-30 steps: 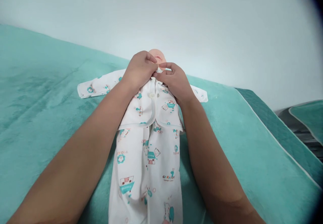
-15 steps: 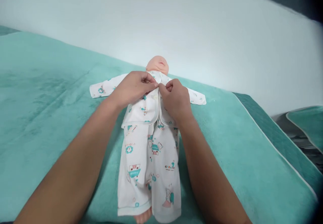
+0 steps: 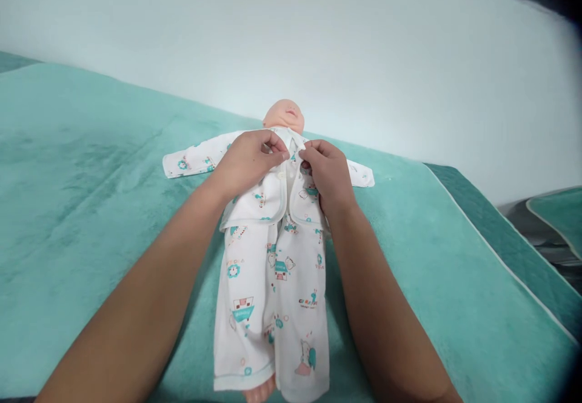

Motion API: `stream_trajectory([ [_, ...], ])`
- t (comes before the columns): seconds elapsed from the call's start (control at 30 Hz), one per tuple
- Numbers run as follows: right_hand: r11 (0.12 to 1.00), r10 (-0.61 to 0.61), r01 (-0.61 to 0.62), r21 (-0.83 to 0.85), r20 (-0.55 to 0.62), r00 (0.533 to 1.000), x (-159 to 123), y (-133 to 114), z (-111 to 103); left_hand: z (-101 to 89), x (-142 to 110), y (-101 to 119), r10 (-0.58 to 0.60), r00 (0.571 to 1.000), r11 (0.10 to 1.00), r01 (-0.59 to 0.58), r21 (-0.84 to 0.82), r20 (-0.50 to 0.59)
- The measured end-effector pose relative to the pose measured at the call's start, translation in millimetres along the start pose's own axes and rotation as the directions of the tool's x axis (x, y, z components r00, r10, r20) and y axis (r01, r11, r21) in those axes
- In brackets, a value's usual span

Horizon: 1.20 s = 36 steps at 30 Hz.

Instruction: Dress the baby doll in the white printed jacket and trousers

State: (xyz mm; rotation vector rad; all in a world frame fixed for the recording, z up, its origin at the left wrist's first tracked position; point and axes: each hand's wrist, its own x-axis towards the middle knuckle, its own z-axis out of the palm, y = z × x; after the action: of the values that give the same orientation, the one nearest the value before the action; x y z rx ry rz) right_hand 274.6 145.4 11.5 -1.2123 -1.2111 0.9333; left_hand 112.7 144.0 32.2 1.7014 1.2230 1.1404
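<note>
A baby doll [image 3: 280,114] lies on its back, head away from me, arms stretched out sideways. It wears a white printed jacket [image 3: 259,200] and matching trousers [image 3: 248,324]; one foot shows below a trouser leg. My left hand [image 3: 254,154] is closed, pinching the jacket's left front edge at the chest. My right hand [image 3: 326,169] pinches the opposite front edge. A gap runs down between the two front panels, and a small pale button shows below my left fingers. The fingertips partly hide the cloth they grip.
A green plush cover [image 3: 91,209] spreads under the doll. Behind it rises a white wall [image 3: 291,33]. At the right a darker green border [image 3: 491,233] runs along the cover, and another green-covered piece [image 3: 557,212] lies beyond a dark gap.
My hands have moved apart, the right one going rightward with its jacket edge. The two front panels, which met at the chest, now stand open there.
</note>
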Motion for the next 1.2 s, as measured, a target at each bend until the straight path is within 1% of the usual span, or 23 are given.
stream_trajectory([
  [0.1, 0.989, 0.001, -0.009, 0.145, 0.053, 0.999, -1.7, -0.5, -2.5, 3.0, 0.2, 1.0, -0.001, 0.999, 0.992, -0.004, -0.126, -0.034],
  [0.2, 0.979, -0.008, -0.017, 0.202, 0.124, 0.992, -3.5, -0.9, -5.2, 7.5, 0.3, 3.4, -0.005, 0.999, 0.974, -0.003, -0.225, -0.034],
  [0.27, 0.981, -0.01, -0.021, 0.191, 0.162, 0.987, -4.1, -0.4, -6.3, 9.8, 0.6, 4.0, -0.01, 0.999, 0.973, 0.002, -0.233, -0.03],
  [0.33, 0.985, -0.018, -0.012, 0.17, 0.173, 0.985, -4.4, 0.6, -6.4, 10.5, 1.1, 3.3, -0.022, 0.999, 0.972, 0.014, -0.236, -0.03],
  [0.57, 0.989, -0.054, 0.03, 0.148, 0.163, 0.985, -3.5, 4.6, -5.3, 7.8, 2.3, 0.0, -0.028, 1.0, 0.961, 0.025, -0.276, -0.006],
  [0.7, 0.994, -0.037, 0.02, 0.11, 0.159, 0.987, -2.9, 5.1, -6.4, 7.6, 3.4, 0.4, -0.046, 0.999, 0.956, 0.04, -0.29, -0.013],
  [0.9, 0.991, -0.044, 0.022, 0.132, 0.17, 0.984, -3.1, 4.3, -7.6, 7.5, 3.6, -0.5, -0.045, 0.999, 0.96, 0.043, -0.278, -0.003],
  [1.07, 0.997, -0.043, 0.032, 0.064, 0.197, 0.98, -5.4, -1.0, -8.9, 9.7, 1.2, -0.2, -0.001, 1.0, 0.961, -0.008, -0.276, -0.031],
  [1.2, 0.996, -0.086, 0.087, 0.003, 0.207, 0.974, -6.6, -5.3, -8.0, 10.5, -1.1, 3.1, -0.023, 0.999, 0.97, 0.016, -0.242, -0.026],
])
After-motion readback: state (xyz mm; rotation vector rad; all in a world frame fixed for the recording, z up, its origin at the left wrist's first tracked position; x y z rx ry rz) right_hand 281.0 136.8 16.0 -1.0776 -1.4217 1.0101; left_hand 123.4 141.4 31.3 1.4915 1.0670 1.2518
